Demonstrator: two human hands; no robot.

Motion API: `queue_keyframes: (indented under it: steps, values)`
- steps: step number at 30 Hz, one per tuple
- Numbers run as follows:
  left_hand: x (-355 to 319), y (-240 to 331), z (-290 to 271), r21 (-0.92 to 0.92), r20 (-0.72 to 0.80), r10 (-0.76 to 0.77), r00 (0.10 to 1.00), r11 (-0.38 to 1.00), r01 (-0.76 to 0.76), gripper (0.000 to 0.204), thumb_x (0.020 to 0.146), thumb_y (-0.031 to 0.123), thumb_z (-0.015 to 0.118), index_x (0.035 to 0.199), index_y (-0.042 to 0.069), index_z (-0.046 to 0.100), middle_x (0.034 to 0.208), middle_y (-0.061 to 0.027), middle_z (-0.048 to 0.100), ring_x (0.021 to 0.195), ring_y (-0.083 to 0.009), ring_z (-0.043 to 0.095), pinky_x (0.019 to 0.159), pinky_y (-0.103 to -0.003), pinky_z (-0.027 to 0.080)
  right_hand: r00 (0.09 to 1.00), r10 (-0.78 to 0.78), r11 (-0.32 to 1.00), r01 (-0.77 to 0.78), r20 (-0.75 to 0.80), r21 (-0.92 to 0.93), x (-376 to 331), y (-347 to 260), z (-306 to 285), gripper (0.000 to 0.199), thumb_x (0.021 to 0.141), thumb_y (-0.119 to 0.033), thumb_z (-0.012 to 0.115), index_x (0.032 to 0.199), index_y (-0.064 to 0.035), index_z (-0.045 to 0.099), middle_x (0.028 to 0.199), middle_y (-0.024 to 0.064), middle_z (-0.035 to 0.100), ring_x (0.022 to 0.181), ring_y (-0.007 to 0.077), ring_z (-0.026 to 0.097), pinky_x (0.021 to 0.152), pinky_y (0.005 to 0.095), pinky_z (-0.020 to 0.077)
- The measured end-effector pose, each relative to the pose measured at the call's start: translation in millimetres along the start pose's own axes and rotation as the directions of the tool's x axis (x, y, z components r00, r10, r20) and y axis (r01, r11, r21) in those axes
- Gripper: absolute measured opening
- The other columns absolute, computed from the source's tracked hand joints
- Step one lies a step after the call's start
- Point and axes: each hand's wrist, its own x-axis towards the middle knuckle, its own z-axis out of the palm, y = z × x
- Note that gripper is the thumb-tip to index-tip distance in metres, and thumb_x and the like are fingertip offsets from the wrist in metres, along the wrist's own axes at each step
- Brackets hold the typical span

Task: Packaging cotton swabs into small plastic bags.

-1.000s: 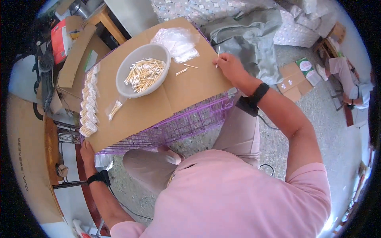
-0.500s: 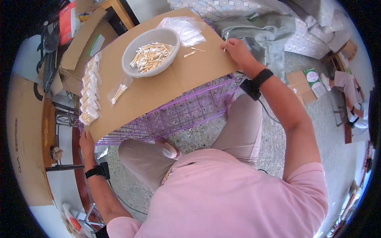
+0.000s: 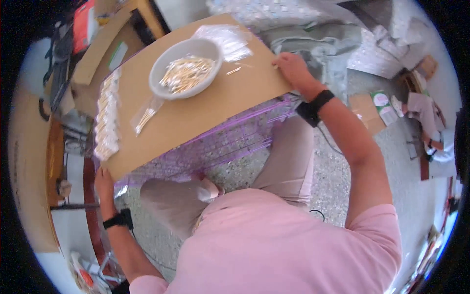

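Head view: my left hand (image 3: pixel 104 179) grips the near left corner of the cardboard sheet (image 3: pixel 205 103), fingers curled over its edge. My right hand (image 3: pixel 292 68) rests on the far right edge of the same sheet, fingers bent down onto it; I cannot tell whether it pinches anything. The sheet lies tilted across a purple wire crate (image 3: pixel 230 142) that serves as my table, above my knees. On the sheet stands a grey bowl (image 3: pixel 166 68) full of pale little sticks (image 3: pixel 186 73). A clear bag (image 3: pixel 229 40) lies beyond it, a row of filled packets (image 3: pixel 106 122) lines the left edge, and one small packet (image 3: pixel 145 116) sits just beside the bowl.
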Motion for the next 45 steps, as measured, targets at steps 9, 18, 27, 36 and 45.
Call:
queue_keyframes:
  steps: [9,18,27,36,45]
  values:
    - [-38,-88,7,0.058,-0.095,0.185,0.978,0.982,-0.180,0.041,0.099,0.027,0.039,0.117,-0.007,0.053,0.111,-0.0283,0.058,0.101,-0.0437,0.054,0.087,-0.047,0.042,1.000,-0.026,0.995,0.026,0.003,0.094,-5,-17,28,0.017,0.077,-0.022,0.059,0.079,-0.0078,0.068,0.084,0.0133,0.065,0.079,0.0306,0.064,0.070,0.0417,0.0508]
    - [-57,48,-63,0.289,0.163,0.015,0.986,0.955,-0.063,0.054,0.096,0.024,0.046,0.142,-0.001,0.031,0.129,-0.0264,0.047,0.118,-0.0365,0.048,0.103,-0.040,0.037,0.979,0.184,0.944,-0.153,-0.083,0.291,-5,-10,7,0.023,0.074,-0.025,0.059,0.074,-0.0021,0.062,0.076,0.0224,0.062,0.072,0.0396,0.061,0.064,0.0467,0.0475]
    - [-19,-20,-6,0.112,0.027,0.136,0.990,0.984,-0.138,0.044,0.098,0.030,0.038,0.120,-0.005,0.054,0.118,-0.0272,0.056,0.108,-0.0421,0.053,0.092,-0.046,0.041,0.945,-0.326,0.887,0.318,0.033,-0.334,6,28,31,0.019,0.077,-0.021,0.055,0.079,-0.0050,0.066,0.085,0.0153,0.065,0.081,0.0342,0.062,0.073,0.0441,0.0495]
    - [-42,15,-7,-0.034,-0.123,-0.019,0.992,0.999,0.015,0.040,0.095,0.029,0.040,0.115,-0.002,0.056,0.113,-0.0296,0.057,0.105,-0.0456,0.052,0.089,-0.049,0.041,0.987,0.157,0.978,-0.152,-0.025,0.141,3,-7,11,0.025,0.082,-0.023,0.049,0.084,-0.0012,0.062,0.088,0.0239,0.064,0.084,0.0435,0.059,0.077,0.0494,0.0466]
    - [-57,28,-14,-0.029,-0.210,-0.081,0.974,0.997,0.077,0.043,0.093,0.024,0.039,0.116,-0.009,0.054,0.112,-0.0318,0.057,0.105,-0.0462,0.053,0.091,-0.050,0.041,0.993,0.092,0.994,-0.088,-0.071,0.069,15,-3,19,0.024,0.082,-0.024,0.050,0.081,-0.0008,0.058,0.084,0.0250,0.062,0.083,0.0446,0.058,0.076,0.0505,0.0455]
